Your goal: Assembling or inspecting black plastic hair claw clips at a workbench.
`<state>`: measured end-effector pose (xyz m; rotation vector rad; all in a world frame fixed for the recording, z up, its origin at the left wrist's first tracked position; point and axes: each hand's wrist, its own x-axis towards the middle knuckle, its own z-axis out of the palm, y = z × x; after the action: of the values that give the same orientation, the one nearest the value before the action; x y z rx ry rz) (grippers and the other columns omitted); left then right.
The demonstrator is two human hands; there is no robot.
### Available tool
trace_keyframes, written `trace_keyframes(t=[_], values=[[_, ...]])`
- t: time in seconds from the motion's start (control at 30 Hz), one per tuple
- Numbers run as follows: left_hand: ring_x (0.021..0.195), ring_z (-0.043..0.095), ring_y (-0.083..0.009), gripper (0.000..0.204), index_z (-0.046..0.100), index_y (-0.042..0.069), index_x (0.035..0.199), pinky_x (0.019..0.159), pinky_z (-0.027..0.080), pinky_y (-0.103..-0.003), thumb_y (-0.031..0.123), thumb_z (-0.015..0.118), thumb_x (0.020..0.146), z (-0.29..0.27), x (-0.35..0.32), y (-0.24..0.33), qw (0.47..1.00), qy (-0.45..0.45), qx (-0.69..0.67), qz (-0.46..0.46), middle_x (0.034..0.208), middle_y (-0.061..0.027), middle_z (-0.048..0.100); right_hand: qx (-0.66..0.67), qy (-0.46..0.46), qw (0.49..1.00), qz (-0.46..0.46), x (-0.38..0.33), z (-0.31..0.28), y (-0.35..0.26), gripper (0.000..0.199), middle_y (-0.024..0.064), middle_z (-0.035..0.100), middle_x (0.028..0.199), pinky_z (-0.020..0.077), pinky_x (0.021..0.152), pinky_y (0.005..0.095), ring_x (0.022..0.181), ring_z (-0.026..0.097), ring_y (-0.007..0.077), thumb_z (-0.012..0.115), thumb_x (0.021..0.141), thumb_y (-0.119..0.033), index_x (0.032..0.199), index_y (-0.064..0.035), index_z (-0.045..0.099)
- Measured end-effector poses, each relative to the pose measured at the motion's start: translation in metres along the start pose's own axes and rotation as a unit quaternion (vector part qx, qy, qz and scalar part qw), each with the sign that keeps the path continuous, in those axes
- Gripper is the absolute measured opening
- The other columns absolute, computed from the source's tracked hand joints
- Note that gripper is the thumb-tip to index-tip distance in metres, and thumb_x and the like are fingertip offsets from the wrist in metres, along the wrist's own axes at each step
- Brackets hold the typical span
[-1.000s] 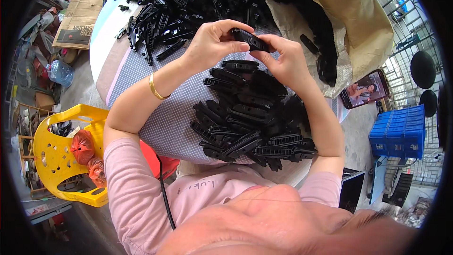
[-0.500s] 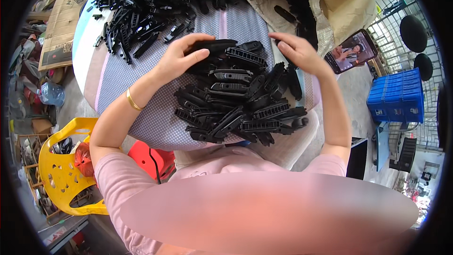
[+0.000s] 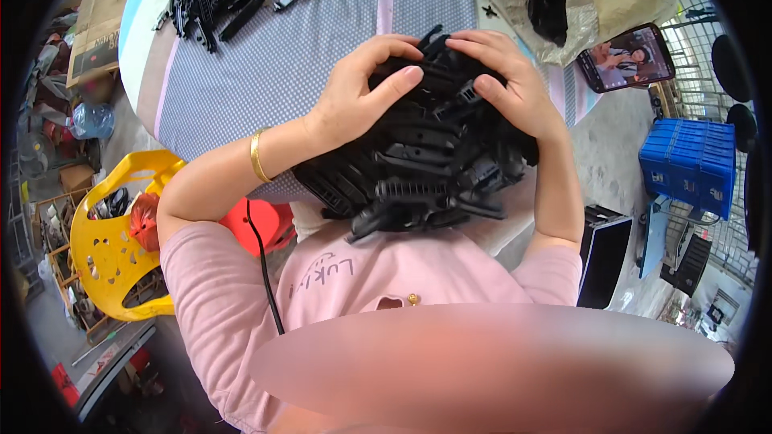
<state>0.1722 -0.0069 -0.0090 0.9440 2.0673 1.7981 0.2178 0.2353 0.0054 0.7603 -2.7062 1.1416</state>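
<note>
at the frame's centre, the black parts [image 3: 414, 145] are now bunched tighter, clasped between left hand [image 3: 352, 96] and right hand [image 3: 521, 92], seemingly handled as one batch.

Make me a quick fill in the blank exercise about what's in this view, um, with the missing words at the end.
1. The left hand and the right hand rest on a pile of parts coloured ____.
2. A gold-coloured bangle circles the person's ____ wrist.
3. The plastic chair at the person's left is coloured ____.
4. The blue container stands on the person's ____ side.

Missing words: black; left; yellow; right.
</note>
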Motion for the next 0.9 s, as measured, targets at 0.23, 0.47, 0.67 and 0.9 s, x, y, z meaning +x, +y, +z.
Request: trace_keyframes(t=[0.23,0.47,0.67,0.9], values=[[0.108,0.053,-0.0226,0.022,0.060,-0.001,0.101,0.094,0.039,-0.032,0.016,0.054,0.089,0.018,-0.015,0.018,0.998,-0.066,-0.005,-0.012,0.116,-0.0142,0.056,0.094,0.088,0.988,0.086,-0.036,0.010,-0.024,0.067,0.0176,0.056,0.118,0.0367,0.097,0.0364,0.113,0.051,0.0298,0.049,0.087,-0.056,0.118,0.0026,0.056],[0.088,0.054,-0.0260,0.016,0.064,0.004,0.092,0.081,0.043,-0.035,0.016,0.063,0.082,0.027,-0.036,0.026,0.988,-0.116,0.038,0.092,0.095,-0.0109,0.058,0.094,0.124,0.985,0.068,-0.075,0.028,-0.050,0.061,0.0173,0.059,0.104,0.0431,0.089,0.0397,0.105,0.056,0.0344,0.057,0.084,-0.050,0.110,0.0048,0.058],[0.075,0.055,-0.0283,0.018,0.061,0.005,0.085,0.071,0.045,-0.037,0.022,0.066,0.082,0.044,-0.047,0.031,0.936,-0.289,-0.005,0.202,0.079,-0.0085,0.059,0.266,0.088,0.959,0.047,-0.099,0.038,-0.061,0.050,0.0112,0.064,0.086,0.0340,0.101,0.0497,0.099,0.059,0.0338,0.056,0.086,-0.048,0.090,0.0007,0.064],[0.076,0.058,-0.0268,0.012,0.062,0.006,0.083,0.072,0.047,-0.038,0.016,0.067,0.080,0.029,-0.029,0.025,0.923,-0.293,0.050,0.246,0.078,-0.0075,0.060,0.121,0.125,0.975,0.134,-0.040,0.003,-0.056,0.025,0.0149,0.064,0.104,0.0413,0.096,0.0374,0.103,0.060,0.0282,0.054,0.087,-0.012,0.107,0.0022,0.061]])
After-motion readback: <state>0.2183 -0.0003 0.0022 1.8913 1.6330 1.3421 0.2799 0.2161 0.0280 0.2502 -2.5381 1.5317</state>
